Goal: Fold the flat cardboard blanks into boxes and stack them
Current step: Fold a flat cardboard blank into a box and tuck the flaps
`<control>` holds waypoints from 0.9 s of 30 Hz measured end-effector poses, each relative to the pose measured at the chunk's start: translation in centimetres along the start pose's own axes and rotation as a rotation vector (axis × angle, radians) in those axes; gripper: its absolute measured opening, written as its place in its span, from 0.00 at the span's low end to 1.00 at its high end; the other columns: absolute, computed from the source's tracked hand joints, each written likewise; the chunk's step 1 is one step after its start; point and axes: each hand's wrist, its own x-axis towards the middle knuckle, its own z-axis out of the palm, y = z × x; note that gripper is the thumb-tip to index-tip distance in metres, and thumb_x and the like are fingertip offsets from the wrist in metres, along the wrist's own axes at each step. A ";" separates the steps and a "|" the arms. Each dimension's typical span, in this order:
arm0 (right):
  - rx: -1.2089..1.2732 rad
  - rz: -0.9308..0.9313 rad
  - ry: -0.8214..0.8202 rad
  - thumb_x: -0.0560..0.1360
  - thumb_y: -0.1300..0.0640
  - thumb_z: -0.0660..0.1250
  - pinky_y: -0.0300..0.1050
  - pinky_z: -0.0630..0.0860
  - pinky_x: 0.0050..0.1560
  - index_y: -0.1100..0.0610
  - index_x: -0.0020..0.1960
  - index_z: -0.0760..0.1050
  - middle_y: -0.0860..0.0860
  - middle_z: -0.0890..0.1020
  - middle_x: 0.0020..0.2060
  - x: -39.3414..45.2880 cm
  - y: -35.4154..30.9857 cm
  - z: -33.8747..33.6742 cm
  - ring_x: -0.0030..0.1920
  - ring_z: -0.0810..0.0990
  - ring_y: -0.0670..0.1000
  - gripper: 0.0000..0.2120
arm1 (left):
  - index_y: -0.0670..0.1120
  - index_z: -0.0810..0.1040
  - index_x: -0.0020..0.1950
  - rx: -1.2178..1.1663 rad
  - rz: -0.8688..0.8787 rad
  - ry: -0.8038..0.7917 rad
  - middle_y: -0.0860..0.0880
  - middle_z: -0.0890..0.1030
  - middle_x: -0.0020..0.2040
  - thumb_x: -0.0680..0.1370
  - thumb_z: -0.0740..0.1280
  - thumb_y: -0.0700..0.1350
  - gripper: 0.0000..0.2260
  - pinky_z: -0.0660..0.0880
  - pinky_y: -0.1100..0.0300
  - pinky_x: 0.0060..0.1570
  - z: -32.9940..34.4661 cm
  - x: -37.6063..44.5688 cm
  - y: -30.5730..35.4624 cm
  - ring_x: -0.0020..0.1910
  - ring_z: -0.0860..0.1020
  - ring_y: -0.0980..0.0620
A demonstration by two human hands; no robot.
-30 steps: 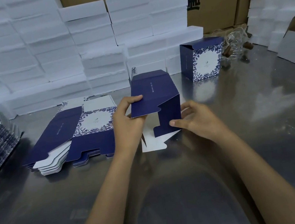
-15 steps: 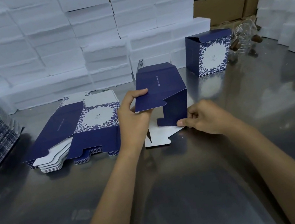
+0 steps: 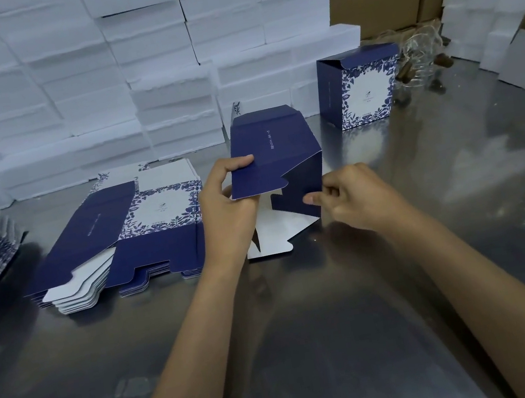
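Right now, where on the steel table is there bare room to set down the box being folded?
Bare steel lies right of the right hand, in front of the finished box, and along the near table edge beside the forearms. It is crowded on the left: the flat blanks fill the space beside the left hand, with white foam blocks walling the back.

Between the hands, the half-folded box point(image 3: 277, 158) is matt navy card with a plain white inner face. Under both forearms the table point(image 3: 462, 200) is brushed metal, glossy with smeared reflections. Left of the left hand, the stacked flat blanks point(image 3: 127, 231) share that matt printed card.
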 end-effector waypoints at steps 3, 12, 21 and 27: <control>0.007 0.009 0.001 0.75 0.47 0.74 0.41 0.62 0.28 0.55 0.26 0.64 0.48 0.65 0.21 -0.1 -0.2 -0.3 0.25 0.66 0.48 0.28 | 0.49 0.82 0.54 0.000 0.000 0.007 0.64 0.84 0.48 0.74 0.73 0.32 0.14 0.76 0.68 0.42 0.0 -0.1 0.0 0.45 0.82 0.63; 0.039 -0.039 0.127 0.77 0.49 0.73 0.43 0.58 0.28 0.54 0.26 0.61 0.47 0.61 0.18 -0.4 -1.4 -0.9 0.25 0.59 0.49 0.28 | 0.50 0.80 0.53 0.020 -0.015 0.007 0.65 0.83 0.43 0.74 0.70 0.30 0.16 0.74 0.63 0.37 -0.1 0.0 -0.1 0.39 0.78 0.64; 0.094 -0.153 0.307 0.79 0.47 0.68 0.47 0.62 0.32 0.57 0.33 0.64 0.50 0.65 0.25 -0.2 -1.7 -1.2 0.30 0.62 0.51 0.22 | 0.49 0.81 0.54 0.004 -0.020 -0.001 0.66 0.83 0.45 0.74 0.72 0.30 0.16 0.73 0.69 0.38 -0.1 0.1 0.0 0.39 0.80 0.64; 0.428 -0.044 0.478 0.73 0.48 0.68 0.44 0.69 0.44 0.52 0.39 0.74 0.44 0.77 0.35 -0.9 -2.9 -2.3 0.40 0.73 0.46 0.09 | 0.56 0.79 0.57 -0.045 -0.070 -0.095 0.63 0.82 0.55 0.72 0.76 0.34 0.21 0.77 0.63 0.51 -0.6 -0.2 0.8 0.54 0.83 0.56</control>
